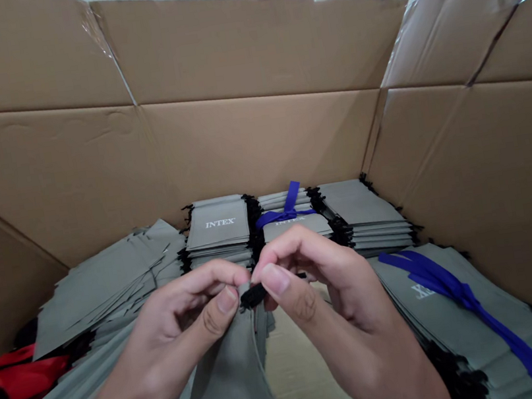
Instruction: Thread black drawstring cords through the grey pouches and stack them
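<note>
A grey fabric pouch [227, 378] with white INTEX lettering hangs below my hands, its lower part cut off by the frame. My left hand [180, 332] pinches the pouch's top corner between thumb and forefinger. Between the thumb and fingers of my right hand [332, 309] is a bunched black drawstring [253, 296], which comes out at that same corner. The fingertips of both hands nearly meet there. Part of the cord is hidden behind my right thumb.
Cardboard walls [257, 137] rise behind and on both sides. Stacked grey pouches [217, 227] stand at the back, some tied with blue ribbon [291, 205]. A ribbon-tied pile [486, 306] lies right, a loose pile [108, 283] left, beside red fabric [22, 376].
</note>
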The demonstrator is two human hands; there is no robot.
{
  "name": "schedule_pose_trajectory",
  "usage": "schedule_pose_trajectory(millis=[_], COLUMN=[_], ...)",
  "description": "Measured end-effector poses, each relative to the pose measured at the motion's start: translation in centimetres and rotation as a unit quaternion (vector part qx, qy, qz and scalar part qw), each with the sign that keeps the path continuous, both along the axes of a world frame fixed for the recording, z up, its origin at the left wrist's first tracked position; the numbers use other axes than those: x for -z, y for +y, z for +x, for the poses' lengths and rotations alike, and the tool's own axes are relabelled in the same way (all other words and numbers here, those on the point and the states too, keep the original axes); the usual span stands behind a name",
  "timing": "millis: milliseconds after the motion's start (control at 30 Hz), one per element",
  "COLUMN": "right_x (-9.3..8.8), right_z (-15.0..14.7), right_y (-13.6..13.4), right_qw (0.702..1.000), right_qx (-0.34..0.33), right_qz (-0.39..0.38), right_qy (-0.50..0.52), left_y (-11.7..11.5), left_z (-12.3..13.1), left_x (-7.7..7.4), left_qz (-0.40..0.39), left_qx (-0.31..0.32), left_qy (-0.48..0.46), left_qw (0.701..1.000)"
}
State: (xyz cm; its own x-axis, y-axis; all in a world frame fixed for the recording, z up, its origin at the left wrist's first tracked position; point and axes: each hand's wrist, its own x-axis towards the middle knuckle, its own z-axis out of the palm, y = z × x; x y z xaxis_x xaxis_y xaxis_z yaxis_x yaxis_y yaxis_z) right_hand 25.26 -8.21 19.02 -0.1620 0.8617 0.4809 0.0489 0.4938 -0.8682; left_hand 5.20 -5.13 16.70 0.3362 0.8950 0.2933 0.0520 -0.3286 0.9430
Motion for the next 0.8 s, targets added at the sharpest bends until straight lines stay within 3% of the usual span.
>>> schedule_pose_trajectory(millis=[200, 367, 600, 700, 800], right_x=[0.1, -0.1, -0.1, 0.0, 0.0], right_z=[0.2, 0.6, 0.6, 0.7, 0.8], right_y=[-0.3, -0.6, -0.4, -0.3, -0.2], right_qw=[0.996, 0.989, 0.983, 0.983, 0.982], right_qx=[0.073, 0.105, 0.103, 0.102, 0.106], right_qz=[0.041, 0.071, 0.105, 0.112, 0.119], right_qy=[-0.042, -0.073, -0.106, -0.107, -0.106], left_y=[-0.2, -0.6, -1.2, -1.2, -1.2], left_z=[0.0, 0.7, 2.1, 2.3, 2.3], left_x=[0.3, 0.2, 1.4, 1.8, 1.8], left_qz=[0.028, 0.103, 0.302, 0.361, 0.372], left_qx=[-0.040, -0.131, -0.288, -0.309, -0.309], left_qy=[0.039, 0.077, 0.113, 0.120, 0.121], left_qw=[0.998, 0.983, 0.902, 0.872, 0.867])
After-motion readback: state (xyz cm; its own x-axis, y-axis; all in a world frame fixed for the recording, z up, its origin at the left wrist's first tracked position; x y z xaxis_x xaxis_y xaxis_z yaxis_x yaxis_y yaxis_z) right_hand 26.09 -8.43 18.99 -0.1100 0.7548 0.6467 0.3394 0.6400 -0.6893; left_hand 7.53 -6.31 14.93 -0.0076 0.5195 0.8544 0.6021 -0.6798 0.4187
